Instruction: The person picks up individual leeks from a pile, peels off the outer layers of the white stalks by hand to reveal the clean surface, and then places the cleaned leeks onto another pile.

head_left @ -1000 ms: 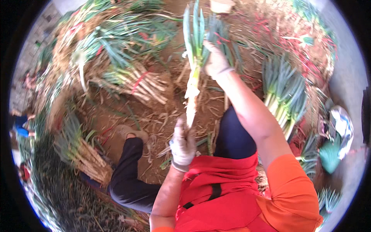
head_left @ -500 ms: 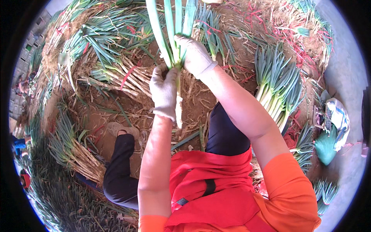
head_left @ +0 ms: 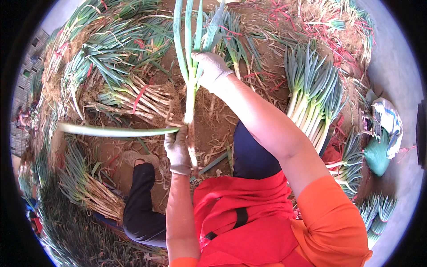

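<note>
Gripping long smooth scallion (head_left: 190,95), gloved hands (head_left: 177,149).

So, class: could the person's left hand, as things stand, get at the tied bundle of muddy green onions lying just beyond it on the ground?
Probably not at once. The left hand is already gripping a peeled leaf and the held onion stalk. The tied bundle lies close with nothing between, so once emptied the hand looks able to reach it.

So I'm looking down at bare dirt ground (head_left: 222,129) littered with dry husks and red ties (head_left: 338,49). Bundles of green onions (head_left: 311,98) lie all over it: a trimmed pile toward the right, a rooty heap (head_left: 133,95) up left, more (head_left: 89,191) at the lower left. A teal bag (head_left: 378,155) sits at the right edge.
</note>
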`<state>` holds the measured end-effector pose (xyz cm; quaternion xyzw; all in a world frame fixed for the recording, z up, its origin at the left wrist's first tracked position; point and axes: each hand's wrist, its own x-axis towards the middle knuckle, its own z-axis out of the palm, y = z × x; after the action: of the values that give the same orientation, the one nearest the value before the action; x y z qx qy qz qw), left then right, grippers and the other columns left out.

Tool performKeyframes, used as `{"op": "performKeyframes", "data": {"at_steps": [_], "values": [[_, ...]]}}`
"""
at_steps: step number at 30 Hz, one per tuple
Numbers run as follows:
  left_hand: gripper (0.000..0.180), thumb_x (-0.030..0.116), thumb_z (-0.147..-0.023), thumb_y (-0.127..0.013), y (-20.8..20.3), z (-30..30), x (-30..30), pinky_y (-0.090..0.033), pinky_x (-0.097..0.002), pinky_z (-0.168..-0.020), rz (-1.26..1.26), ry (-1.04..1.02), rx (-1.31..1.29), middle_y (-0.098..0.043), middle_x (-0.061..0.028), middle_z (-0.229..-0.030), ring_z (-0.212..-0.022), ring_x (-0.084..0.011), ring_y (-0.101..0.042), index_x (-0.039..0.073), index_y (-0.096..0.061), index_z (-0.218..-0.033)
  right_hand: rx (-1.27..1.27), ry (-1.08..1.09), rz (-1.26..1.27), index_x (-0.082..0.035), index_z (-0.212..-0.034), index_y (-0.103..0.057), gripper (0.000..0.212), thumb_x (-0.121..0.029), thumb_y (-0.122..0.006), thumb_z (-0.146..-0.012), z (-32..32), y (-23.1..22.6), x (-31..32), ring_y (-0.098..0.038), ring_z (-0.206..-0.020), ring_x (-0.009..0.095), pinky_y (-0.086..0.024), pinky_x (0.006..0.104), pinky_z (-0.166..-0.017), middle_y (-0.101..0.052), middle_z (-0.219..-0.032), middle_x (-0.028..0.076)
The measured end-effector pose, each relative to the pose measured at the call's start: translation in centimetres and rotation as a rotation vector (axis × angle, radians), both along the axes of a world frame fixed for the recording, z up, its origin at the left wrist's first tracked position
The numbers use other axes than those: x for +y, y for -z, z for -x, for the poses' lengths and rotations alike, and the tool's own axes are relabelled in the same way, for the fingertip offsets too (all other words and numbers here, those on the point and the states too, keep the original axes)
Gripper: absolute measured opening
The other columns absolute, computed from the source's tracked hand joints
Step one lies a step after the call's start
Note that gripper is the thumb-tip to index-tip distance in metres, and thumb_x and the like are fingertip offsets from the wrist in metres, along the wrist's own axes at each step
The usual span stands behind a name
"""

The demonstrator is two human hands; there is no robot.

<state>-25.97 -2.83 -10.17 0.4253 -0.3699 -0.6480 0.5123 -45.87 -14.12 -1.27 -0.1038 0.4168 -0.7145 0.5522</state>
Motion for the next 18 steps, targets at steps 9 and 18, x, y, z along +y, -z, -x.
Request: {"op": "performKeyframes", "data": {"at_steps": [9, 18], "values": [[0.009, 0.004, -0.090, -0.061, 2.3, -3.1, 3.6, -0.044, -0.0235, -0.067, -0.135, -0.033, -0.125, -0.063, -0.0002, -0.086, -0.078, -0.0073, -0.055, 0.005, -0.065, -0.097, 0.073, -0.071, -0.113, 0.001, -0.097, -0.063, 0.014, -0.009, -0.065, -0.087, -1.4, 0.8, 1.0, -0.064, -0.079, 0.027, -0.056, 0.0444, -0.070, -0.062, -0.088, 0.014], [0.046, 0.023, -0.084, -0.065, 17.8, -16.4, 10.6, -0.048, -0.0395, -0.075, -0.719, 0.036, -0.714, -0.066, -0.0211, -0.099, -0.084, -0.0335, -0.063, -0.003, -0.056, -0.121, 0.143, 0.334, 0.116, -0.004, -0.114, -0.059, 0.024, -0.015, -0.061, -0.092, 7.7, 1.6, -0.7, -0.064, -0.093, 0.025, -0.055, 0.0439, -0.081, -0.065, -0.105, 0.011]]}}
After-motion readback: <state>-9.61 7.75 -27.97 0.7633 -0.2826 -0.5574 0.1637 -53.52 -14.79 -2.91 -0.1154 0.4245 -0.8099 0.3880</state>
